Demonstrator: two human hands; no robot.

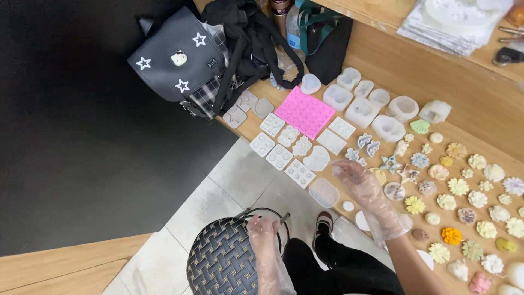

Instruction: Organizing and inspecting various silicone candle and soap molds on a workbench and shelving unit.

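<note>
**Gloved hands at a bench of moulds and cast flowers**

Both hands are covered in thin clear plastic gloves.

Right hand: extended over the near edge of the wooden bench. Fingers are held loosely together and slightly curled, tips pointing toward the clear moulds; nothing is seen pinched between them. Fingertips are placed just beside a clear heart-like mould and just above a clear rounded-rectangle mould. Whether the glove touches either mould cannot be told.

Left hand: rested on the rim of a dark woven-seat stool, beside its metal back hoop. Fingers are curled downward over the edge; the grip is blurred by the loose glove, so how tightly they are pressed cannot be told.

Around the right hand:
- A pink flat mould with many small cavities is laid farther back on the bench, well apart from the fingers.
- Small square clear moulds are spread in rows left of the hand.
- Deep white silicone moulds are grouped behind the pink one.
- Cast flower pieces in white, yellow, orange, green and pink are laid out in rows to the right.

Elsewhere: a black backpack with white stars is set at the far left end of the bench. A dark shoe is seen on the pale tiled floor below.
</note>
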